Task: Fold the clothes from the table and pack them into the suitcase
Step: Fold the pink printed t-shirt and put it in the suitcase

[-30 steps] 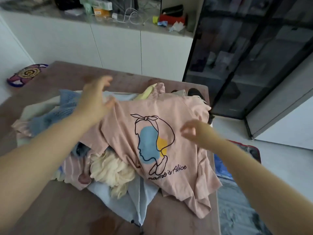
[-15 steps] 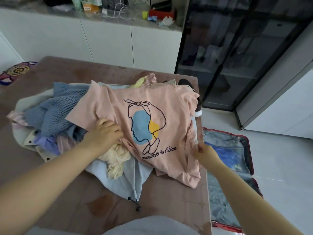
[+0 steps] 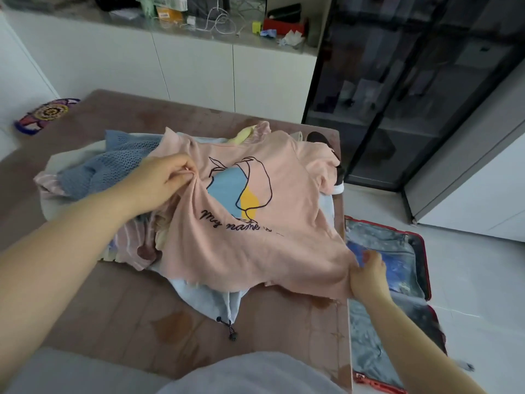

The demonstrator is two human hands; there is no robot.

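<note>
Atop the heap of clothes (image 3: 136, 245) on the brown bench (image 3: 119, 305) — a pale pink cotton T-shirt (image 3: 284, 211) with a printed profile, held at two points.
As I judge it, a hard pull could drag the blue knit (image 3: 113, 169) and the light blue drawstring garment (image 3: 216, 300) beneath it toward the bench edge, and the twisted cloth may fold crooked. The left hand (image 3: 159, 186) has its grip pinched on a bunch beside the print, fingers curled; the right hand (image 3: 369, 277) has its grip closed on the hem corner — above the open red-rimmed suitcase (image 3: 427, 274) on the floor.
</note>
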